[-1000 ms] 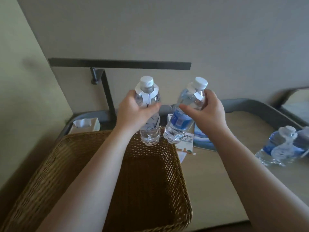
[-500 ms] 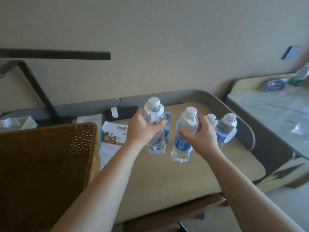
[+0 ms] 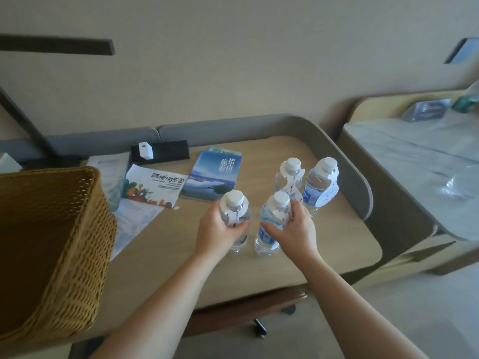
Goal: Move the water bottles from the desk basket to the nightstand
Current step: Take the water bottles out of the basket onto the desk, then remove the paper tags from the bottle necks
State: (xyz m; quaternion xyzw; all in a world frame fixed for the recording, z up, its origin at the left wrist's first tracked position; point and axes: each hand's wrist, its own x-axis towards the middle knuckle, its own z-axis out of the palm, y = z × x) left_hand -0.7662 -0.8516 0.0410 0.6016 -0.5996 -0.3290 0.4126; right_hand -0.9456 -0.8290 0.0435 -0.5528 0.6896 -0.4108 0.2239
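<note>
Water bottles: I am gripping one (image 3: 234, 218) in my left hand (image 3: 216, 233), one (image 3: 272, 224) in my right hand (image 3: 295, 233), above the desk (image 3: 324, 257); two more (image 3: 305, 183) standing beside; basket (image 3: 59, 242) looking emptied; nightstand transfer pending

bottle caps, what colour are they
White, all four bottle caps, seen clearly in the head view.

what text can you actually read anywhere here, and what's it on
"旅游指南": blue booklet on the desk.
"手绘游览": heading of the illustrated leaflet; the circled sign after it and the small lines under it are too small to read.
Blue label on the far right bottle: letters partly hidden, unreadable.
Neck tags on the bottle in the left hand and the bottle in the right hand: blurred.
Sign on the side counter: blurred.
</note>
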